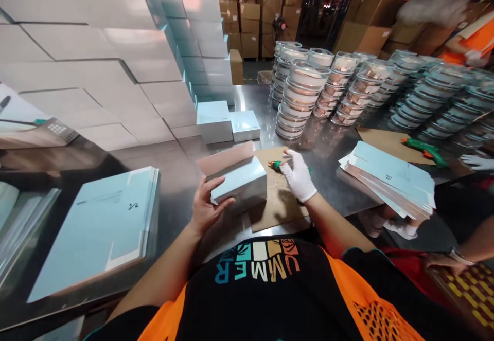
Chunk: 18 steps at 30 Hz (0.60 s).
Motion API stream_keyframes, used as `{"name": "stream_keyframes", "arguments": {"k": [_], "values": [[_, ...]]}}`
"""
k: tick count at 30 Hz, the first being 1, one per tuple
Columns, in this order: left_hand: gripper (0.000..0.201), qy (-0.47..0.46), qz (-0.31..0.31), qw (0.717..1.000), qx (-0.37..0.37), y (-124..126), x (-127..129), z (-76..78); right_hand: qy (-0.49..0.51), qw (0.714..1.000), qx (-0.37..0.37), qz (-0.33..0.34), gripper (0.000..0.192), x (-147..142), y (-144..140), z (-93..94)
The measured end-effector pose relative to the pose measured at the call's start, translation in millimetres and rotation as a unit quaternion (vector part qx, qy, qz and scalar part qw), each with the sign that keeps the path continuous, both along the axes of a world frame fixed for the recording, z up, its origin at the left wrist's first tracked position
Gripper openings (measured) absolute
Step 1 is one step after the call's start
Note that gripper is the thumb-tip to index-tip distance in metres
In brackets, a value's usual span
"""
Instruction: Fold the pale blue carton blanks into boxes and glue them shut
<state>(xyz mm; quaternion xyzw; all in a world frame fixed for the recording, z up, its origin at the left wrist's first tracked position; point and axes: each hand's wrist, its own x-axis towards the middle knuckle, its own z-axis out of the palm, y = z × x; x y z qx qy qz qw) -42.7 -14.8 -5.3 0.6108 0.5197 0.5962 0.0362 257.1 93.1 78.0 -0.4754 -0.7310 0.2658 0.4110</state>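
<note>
Left hand (204, 204) gripping pale box (238, 182), gloved right hand (298, 176) beside it

I read "UMMER" in block letters on the black shirt (266, 266), upside down from my view; each letter is a different colour, and more letters sit under the left edge but I can't make them out. There's a small handwritten mark on the flat blue sheet stack (100, 228) on the left and another on the fanned sheets (389, 176) on the right; both are too small to read.
</note>
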Motion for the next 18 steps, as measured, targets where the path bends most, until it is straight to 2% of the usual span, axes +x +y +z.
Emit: {"name": "stream_keyframes", "arguments": {"k": [2, 4, 6, 8, 11, 13, 16, 18], "values": [[0.063, -0.016, 0.051, 0.998, 0.022, -4.5, -6.2, 2.8, -0.175, 0.978, -0.066, -0.09, 0.058, 28.3, 2.9, 2.5], [0.063, -0.033, 0.066, 0.997, 0.02, -3.5, -4.3, 5.3, -0.262, 0.942, -0.167, -0.129, 0.063, 50.1, 2.3, -2.1], [0.066, -0.042, 0.041, 0.998, -0.002, 3.7, 5.4, 8.0, -0.225, 0.937, -0.227, -0.138, 0.069, 64.8, -0.1, -9.9], [0.071, -0.039, -0.007, 0.999, -0.026, 14.7, 19.2, 12.5, -0.149, 0.949, -0.231, -0.154, 0.066, 74.4, -2.5, -15.1], [0.071, -0.036, -0.068, 0.997, -0.028, 29.3, 36.9, 25.3, -0.101, 0.958, -0.212, -0.162, 0.046, 83.3, -6.7, -12.4], [0.066, -0.058, -0.087, 0.994, -0.019, 33.4, 44.0, 36.0, -0.073, 0.964, -0.173, -0.187, 0.038, 85.7, -12.2, -6.1], [0.062, -0.122, -0.101, 0.987, -0.028, 31.2, 51.1, 50.6, 0.038, 0.966, -0.034, -0.255, 0.038, 83.4, -25.8, 5.3], [0.063, -0.162, -0.111, 0.98, -0.046, 27.4, 56.3, 58.3, 0.106, 0.967, 0.045, -0.228, 0.035, 78.6, -37.1, 14.8]]}}
